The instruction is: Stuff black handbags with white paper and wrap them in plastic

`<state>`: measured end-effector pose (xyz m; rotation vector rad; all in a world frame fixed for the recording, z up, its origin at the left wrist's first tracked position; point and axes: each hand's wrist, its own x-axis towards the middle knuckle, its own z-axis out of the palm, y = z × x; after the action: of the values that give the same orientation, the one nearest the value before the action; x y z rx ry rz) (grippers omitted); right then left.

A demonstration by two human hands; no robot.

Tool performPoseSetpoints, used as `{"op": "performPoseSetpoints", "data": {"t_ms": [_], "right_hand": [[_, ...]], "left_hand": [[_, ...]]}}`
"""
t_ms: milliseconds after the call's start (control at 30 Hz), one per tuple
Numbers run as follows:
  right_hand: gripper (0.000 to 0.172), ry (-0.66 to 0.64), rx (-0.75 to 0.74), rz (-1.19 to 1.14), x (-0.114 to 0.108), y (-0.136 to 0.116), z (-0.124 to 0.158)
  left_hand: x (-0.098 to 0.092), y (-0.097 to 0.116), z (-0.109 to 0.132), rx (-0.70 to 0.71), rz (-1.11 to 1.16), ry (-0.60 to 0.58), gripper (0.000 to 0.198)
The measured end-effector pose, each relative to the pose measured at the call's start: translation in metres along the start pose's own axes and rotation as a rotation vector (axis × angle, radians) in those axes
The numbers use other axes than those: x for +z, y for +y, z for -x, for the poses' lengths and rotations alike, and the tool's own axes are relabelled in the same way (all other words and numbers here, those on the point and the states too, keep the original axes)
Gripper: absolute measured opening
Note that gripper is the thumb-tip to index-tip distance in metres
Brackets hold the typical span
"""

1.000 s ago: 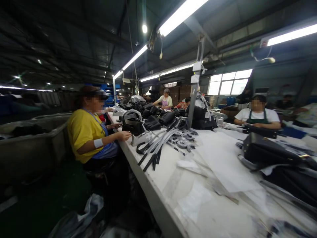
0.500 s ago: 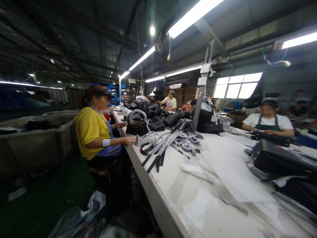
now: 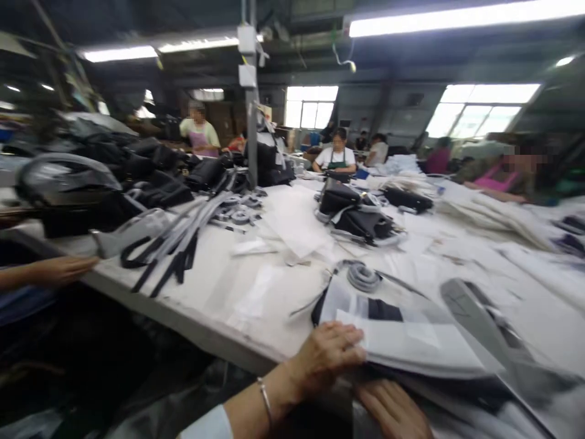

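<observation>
The bottom edge cuts off the right hand (image 3: pixel 393 410) at the back and the left arm at its pale sleeve (image 3: pixel 208 425). The palm of the left hand (image 3: pixel 323 355) is hidden, so its hold cannot be told. White sheeting (image 3: pixel 411 349) covers most of the black material (image 3: pixel 484 392) beneath, blurred toward the lower right. A co-worker's hand (image 3: pixel 68 270) is blurred too, its arm cut off at left; details of the far black bags (image 3: pixel 158 186) are too small to tell.

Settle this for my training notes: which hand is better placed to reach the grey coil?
Probably the left hand: it is closer to the grey coil; the right hand is lower in the picture and farther off.
</observation>
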<state>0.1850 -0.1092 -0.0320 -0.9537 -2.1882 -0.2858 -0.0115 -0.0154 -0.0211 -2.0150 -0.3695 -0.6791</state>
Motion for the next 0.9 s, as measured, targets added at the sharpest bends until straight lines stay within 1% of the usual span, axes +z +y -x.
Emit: {"op": "performPoseSetpoints", "data": {"t_ms": [33, 67, 100, 133, 200, 267, 367, 467, 533, 633, 767, 900], "right_hand": [[0.034, -0.003, 0.005, 0.001, -0.003, -0.005, 0.002], [0.035, 0.007, 0.019, 0.003, -0.002, -0.011, 0.001], [0.035, 0.005, 0.028, 0.002, 0.0, -0.016, -0.003], [0.034, 0.005, 0.042, 0.007, 0.002, -0.02, -0.009], [0.034, -0.015, 0.035, 0.018, 0.005, -0.028, -0.02], [0.035, -0.025, 0.014, 0.036, 0.001, -0.031, -0.03], [0.036, -0.03, -0.044, 0.079, -0.016, -0.028, -0.044], [0.036, -0.006, -0.08, 0.124, -0.034, -0.02, -0.058], [0.036, -0.016, -0.074, 0.116, -0.039, -0.014, -0.065], [0.032, -0.042, -0.056, 0.092, -0.038, -0.007, -0.068], [0.026, -0.061, -0.013, 0.043, -0.038, -0.002, -0.07], [0.023, -0.139, 0.049, -0.014, -0.043, -0.002, -0.078]], "left_hand": [[0.004, 0.003, 0.0, -0.129, 0.335, -0.037, 0.031], [0.006, 0.005, 0.0, -0.227, 0.59, -0.069, 0.027], [0.008, 0.006, 0.001, -0.285, 0.766, -0.074, 0.024], [0.008, 0.006, 0.001, -0.317, 0.864, -0.071, 0.022], [0.005, 0.006, 0.002, -0.34, 0.934, -0.073, 0.021], [0.002, 0.005, 0.002, -0.347, 0.945, -0.069, 0.02], [-0.001, 0.003, -0.002, -0.358, 0.958, -0.063, 0.021], [-0.003, 0.002, -0.005, -0.413, 1.007, -0.062, 0.031], [-0.003, 0.002, -0.007, -0.475, 1.047, -0.047, 0.037], [-0.003, 0.005, -0.005, -0.582, 1.148, -0.026, 0.045], [-0.005, 0.005, 0.0, -0.725, 1.299, -0.079, 0.064], [-0.014, -0.003, 0.002, -0.777, 1.409, -0.143, 0.059]]}}
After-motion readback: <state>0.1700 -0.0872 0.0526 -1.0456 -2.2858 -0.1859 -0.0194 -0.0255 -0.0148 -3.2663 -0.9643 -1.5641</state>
